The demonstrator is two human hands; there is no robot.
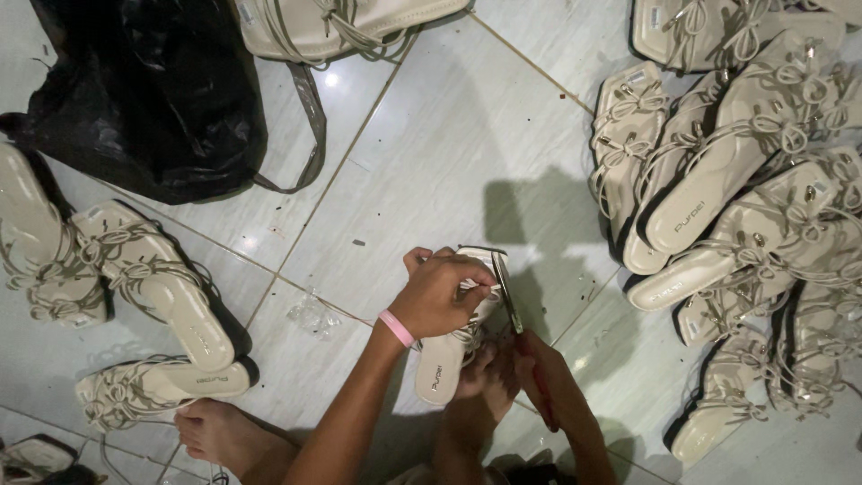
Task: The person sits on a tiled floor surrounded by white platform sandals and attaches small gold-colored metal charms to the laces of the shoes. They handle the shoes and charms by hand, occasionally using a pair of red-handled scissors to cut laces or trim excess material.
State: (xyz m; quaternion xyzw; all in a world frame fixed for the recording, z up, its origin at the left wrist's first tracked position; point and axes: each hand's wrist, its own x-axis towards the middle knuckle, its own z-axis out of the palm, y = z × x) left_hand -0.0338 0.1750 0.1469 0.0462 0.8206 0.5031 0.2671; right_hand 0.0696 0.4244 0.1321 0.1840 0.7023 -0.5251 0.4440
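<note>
- The person sits low on the tiled floor (449,153), with a cream strappy sandal (449,355) in front of them, so the work stays close under the eyes.
- The left hand (440,295), with a pink wristband (396,328) on its wrist, is clenched over the sandal's upper end, fingers curled round the straps and edge; that grip looks meant to keep the shoe from twisting.
- The right hand (539,373) is wrapped round the red handles of a pair of scissors (516,328), whose dark blades run up along the sandal's right side (exactly where the tips touch is hard to make out in the dim light).
- The sandal itself rests heel-end toward the person, against a bare foot (480,377) tucked beneath it, which seems to act as a prop.
- Another bare foot (220,431) lies on the tiles to the left, just beside a loose sandal (162,384).
- To the right sits a pile of sandals (736,207) of the same cream kind, heaped over one another and well apart from the hands, likely kept as one batch.
- On the left, a few more sandals (144,278) lie singly, not stacked, set away from the heap as though sorted apart.
- A black plastic bag (144,90) slumps at the top left, with a cream strapped bag (341,27) just beside it.
- A small scrap of clear plastic (312,314) lies on the tiles near the left forearm.
</note>
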